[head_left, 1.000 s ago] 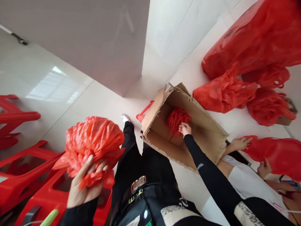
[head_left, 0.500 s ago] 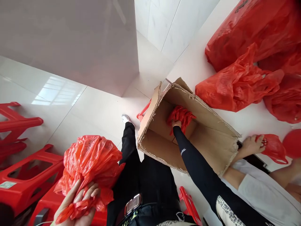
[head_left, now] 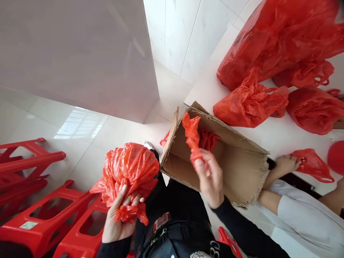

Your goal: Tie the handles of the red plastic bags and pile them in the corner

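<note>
My left hand (head_left: 122,211) is closed around the gathered neck of a bulging bunch of red plastic bags (head_left: 130,168), held low on the left. Over the open cardboard box (head_left: 239,175), my right hand (head_left: 211,173) pinches a single twisted red plastic bag (head_left: 192,134), which sticks up from the fingers. Inside the box, partly hidden behind that bag, lies a pile of crumpled red bags (head_left: 209,139). The bottom of the bunch in my left hand faces away from me.
Several filled red bags (head_left: 252,100) stand on a white table (head_left: 271,139) at the right. Beside the box, another person's hand (head_left: 287,165) touches a small red bag (head_left: 311,163). Red plastic stools (head_left: 51,211) stand at the left. A grey panel (head_left: 80,53) fills the upper left.
My right hand has risen out of the box with one red bag in its fingers. My left hand has moved right, toward the box, still gripping the bunch.
</note>
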`<state>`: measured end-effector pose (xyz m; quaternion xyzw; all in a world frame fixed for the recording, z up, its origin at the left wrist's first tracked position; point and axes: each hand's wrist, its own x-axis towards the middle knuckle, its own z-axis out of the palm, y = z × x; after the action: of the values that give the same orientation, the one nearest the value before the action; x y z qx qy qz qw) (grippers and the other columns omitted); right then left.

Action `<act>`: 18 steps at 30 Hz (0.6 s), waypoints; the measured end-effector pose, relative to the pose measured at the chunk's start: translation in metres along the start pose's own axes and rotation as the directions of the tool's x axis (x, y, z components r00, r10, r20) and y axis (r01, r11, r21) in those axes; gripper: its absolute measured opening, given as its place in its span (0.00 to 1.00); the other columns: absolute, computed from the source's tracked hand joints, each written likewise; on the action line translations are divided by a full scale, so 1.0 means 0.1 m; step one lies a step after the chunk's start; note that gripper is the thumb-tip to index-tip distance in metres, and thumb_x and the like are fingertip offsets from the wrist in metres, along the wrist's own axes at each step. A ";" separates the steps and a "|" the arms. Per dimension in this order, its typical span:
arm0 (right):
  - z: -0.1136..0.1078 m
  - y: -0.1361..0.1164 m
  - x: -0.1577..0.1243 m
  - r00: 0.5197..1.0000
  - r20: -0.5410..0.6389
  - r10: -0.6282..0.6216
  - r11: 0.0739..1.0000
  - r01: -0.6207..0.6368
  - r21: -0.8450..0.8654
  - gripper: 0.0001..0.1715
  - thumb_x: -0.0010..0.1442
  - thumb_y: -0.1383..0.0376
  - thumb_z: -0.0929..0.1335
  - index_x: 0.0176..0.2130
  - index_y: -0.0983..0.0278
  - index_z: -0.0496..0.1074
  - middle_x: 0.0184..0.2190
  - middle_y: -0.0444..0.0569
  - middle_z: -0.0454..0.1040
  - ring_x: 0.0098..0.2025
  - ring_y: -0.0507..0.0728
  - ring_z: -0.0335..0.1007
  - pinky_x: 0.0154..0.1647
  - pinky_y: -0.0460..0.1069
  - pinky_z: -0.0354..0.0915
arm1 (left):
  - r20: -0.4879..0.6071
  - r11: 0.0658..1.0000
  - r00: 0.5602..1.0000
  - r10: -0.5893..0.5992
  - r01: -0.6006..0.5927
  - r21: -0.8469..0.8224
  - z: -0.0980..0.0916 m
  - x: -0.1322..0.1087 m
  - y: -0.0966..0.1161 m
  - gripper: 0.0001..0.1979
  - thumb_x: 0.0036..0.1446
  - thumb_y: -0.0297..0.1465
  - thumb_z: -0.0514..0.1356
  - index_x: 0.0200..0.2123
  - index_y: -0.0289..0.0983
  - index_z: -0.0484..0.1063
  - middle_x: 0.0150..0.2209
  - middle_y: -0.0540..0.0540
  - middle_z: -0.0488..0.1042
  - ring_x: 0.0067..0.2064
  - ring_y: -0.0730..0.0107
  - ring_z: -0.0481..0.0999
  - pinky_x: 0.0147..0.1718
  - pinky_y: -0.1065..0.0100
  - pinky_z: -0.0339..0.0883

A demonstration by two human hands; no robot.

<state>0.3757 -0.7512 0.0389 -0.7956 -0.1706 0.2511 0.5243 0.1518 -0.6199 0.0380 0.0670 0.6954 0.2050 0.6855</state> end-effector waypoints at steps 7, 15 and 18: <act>0.93 -0.40 -0.68 0.794 0.545 -0.268 0.908 0.397 -0.133 0.06 0.65 0.68 0.67 0.43 0.61 0.73 0.48 0.50 0.74 0.55 0.60 0.69 0.60 0.54 0.68 | 0.030 0.994 0.994 -0.101 0.102 -0.048 0.26 -0.22 0.03 0.13 0.64 0.24 0.54 0.38 0.33 0.80 0.29 0.44 0.80 0.35 0.67 0.83 0.36 0.73 0.79; 0.90 -0.50 -0.72 0.697 0.598 -0.396 0.811 0.570 -0.127 0.07 0.67 0.68 0.66 0.41 0.63 0.74 0.51 0.52 0.75 0.60 0.60 0.65 0.66 0.57 0.62 | 0.142 0.999 0.990 -0.002 -0.004 0.045 0.09 -0.15 0.08 0.06 0.50 0.27 0.70 0.32 0.34 0.78 0.33 0.47 0.80 0.33 0.69 0.81 0.37 0.72 0.78; 0.91 -0.65 -0.34 0.751 0.532 -0.391 0.837 0.530 -0.133 0.11 0.69 0.65 0.65 0.47 0.63 0.74 0.47 0.52 0.75 0.51 0.60 0.68 0.56 0.56 0.68 | 0.206 0.996 0.978 0.043 -0.059 0.073 0.03 -0.19 0.07 0.11 0.47 0.30 0.73 0.25 0.35 0.74 0.26 0.49 0.75 0.27 0.71 0.77 0.29 0.73 0.75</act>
<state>0.2943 -0.6756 0.0766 -0.7040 -0.5219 0.2767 0.3943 0.1539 -0.6201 0.0580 0.1324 0.6271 0.1870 0.7445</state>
